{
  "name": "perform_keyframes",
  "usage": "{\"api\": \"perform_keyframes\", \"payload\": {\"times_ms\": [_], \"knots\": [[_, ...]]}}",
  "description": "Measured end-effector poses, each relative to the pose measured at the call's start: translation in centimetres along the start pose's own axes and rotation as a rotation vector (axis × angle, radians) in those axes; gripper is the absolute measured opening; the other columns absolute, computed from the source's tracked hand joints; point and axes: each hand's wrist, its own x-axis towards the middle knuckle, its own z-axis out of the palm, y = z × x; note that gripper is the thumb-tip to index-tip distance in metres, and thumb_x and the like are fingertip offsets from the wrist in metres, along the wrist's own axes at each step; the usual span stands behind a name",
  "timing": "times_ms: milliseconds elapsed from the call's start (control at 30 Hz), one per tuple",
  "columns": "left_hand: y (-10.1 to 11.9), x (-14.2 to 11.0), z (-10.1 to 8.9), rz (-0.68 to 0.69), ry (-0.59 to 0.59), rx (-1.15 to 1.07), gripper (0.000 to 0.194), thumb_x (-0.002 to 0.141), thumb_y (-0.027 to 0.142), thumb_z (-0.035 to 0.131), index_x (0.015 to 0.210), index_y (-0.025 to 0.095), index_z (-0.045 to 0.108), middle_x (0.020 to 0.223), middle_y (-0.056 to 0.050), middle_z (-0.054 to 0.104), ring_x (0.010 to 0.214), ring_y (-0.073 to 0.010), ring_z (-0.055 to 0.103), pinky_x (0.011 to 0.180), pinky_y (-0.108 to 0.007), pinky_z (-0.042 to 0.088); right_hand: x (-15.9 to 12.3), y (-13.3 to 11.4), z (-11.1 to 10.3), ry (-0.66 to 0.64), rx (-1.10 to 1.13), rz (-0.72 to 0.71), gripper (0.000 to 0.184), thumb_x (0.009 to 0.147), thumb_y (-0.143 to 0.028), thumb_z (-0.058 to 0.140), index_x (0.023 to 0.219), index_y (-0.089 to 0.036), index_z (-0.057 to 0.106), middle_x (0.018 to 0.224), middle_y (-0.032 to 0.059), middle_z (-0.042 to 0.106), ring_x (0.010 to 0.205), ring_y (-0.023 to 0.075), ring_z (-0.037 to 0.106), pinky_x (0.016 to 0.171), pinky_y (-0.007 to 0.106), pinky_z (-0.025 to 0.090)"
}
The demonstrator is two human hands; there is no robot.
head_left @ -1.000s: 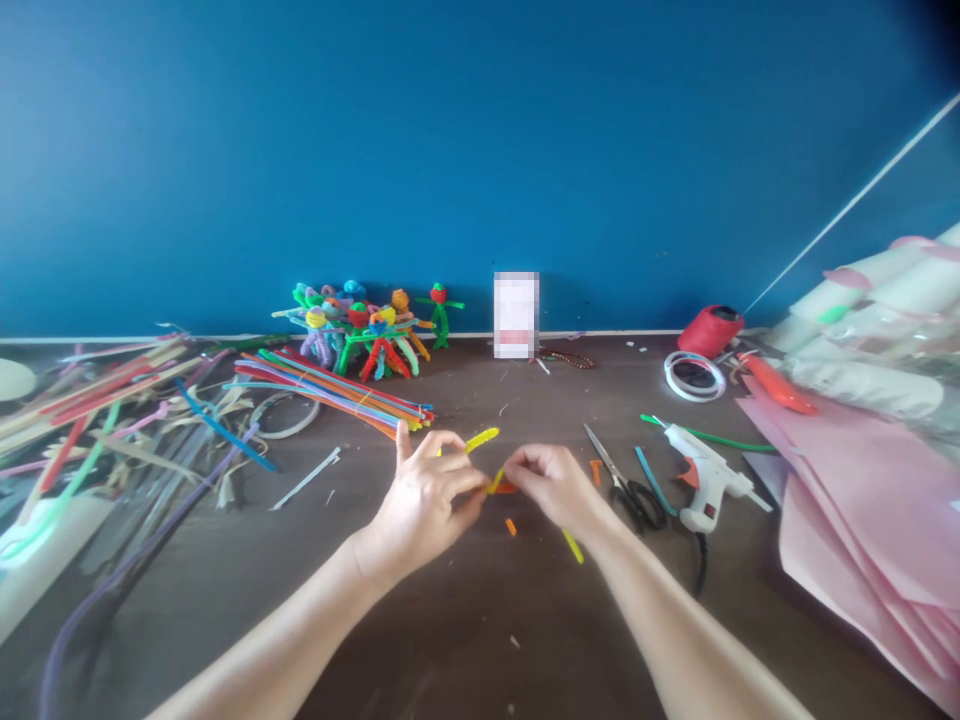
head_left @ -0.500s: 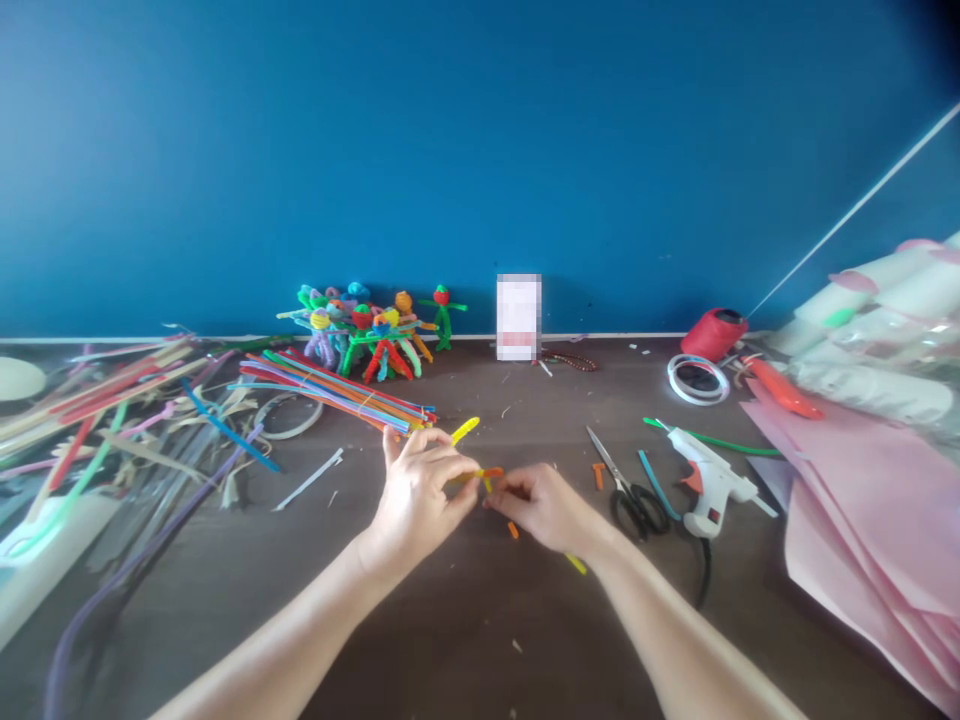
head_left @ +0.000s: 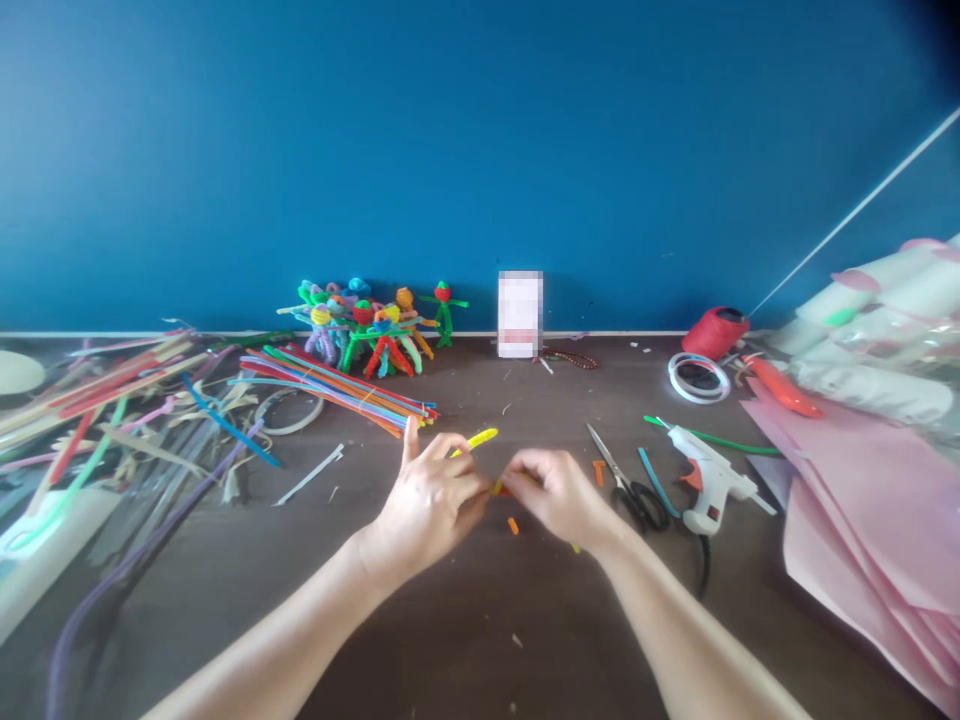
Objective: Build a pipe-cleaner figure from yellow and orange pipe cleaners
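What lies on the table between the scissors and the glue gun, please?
In the head view, a thin teal strip lies between the scissors and the glue gun.

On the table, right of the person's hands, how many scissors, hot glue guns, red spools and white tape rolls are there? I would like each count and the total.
Scissors: 1
Hot glue guns: 1
Red spools: 1
White tape rolls: 1
Total: 4

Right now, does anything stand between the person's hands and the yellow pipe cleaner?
Nothing visible does. The left hand and right hand are both closed on the yellow pipe cleaner already. A small orange piece lies just below the hands, not between them and it.
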Motion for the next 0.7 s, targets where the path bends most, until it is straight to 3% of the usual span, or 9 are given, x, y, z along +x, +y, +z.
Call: {"api": "perform_keyframes", "payload": {"times_ms": [133,367,533,700], "knots": [[0.0,0.0,0.1,-0.004,0.047,-0.099,0.016,0.078,0.019,0.049,0.071,0.023,0.063,0.063,0.001,0.063,0.091,-0.019,0.052,0.1,-0.054,0.0,0.6,0.5,-0.1,0.009,0.162,0.075,0.016,0.074,-0.026,0.053,0.066,-0.015,0.059,0.058,-0.0019,0.057,0.053,0.0095,0.049,0.052,0.019,0.036],[-0.3,-0.1,0.7,-0.2,0.122,-0.262,0.013,0.077,0.02,0.051,0.077,0.022,0.063,0.075,-0.001,0.064,0.08,-0.0154,0.055,0.1,-0.046,0.014,0.5,0.9,0.2,-0.059,0.215,0.111,0.018,0.075,-0.03,0.053,0.065,-0.015,0.057,0.047,-0.0069,0.04,0.042,0.0052,0.034,0.042,0.017,0.026],[-0.3,-0.1,0.9,-0.267,0.169,-0.228,0.013,0.076,0.022,0.052,0.076,0.023,0.065,0.072,-0.001,0.066,0.078,-0.0165,0.054,0.095,-0.045,0.02,0.2,0.4,0.6,-0.141,0.253,0.138,0.02,0.075,-0.028,0.053,0.06,-0.015,0.054,0.042,-0.0061,0.045,0.039,0.0053,0.038,0.041,0.017,0.028],[-0.1,-0.1,0.9,-0.258,0.169,-0.2,0.015,0.076,0.023,0.052,0.081,0.026,0.067,0.069,0.0,0.066,0.078,-0.0171,0.052,0.095,-0.048,0.017,0.0,0.5,1.0,-0.169,0.31,0.174,0.02,0.077,-0.029,0.051,0.064,-0.015,0.055,0.043,-0.0047,0.05,0.035,0.0055,0.04,0.037,0.016,0.029]]}}
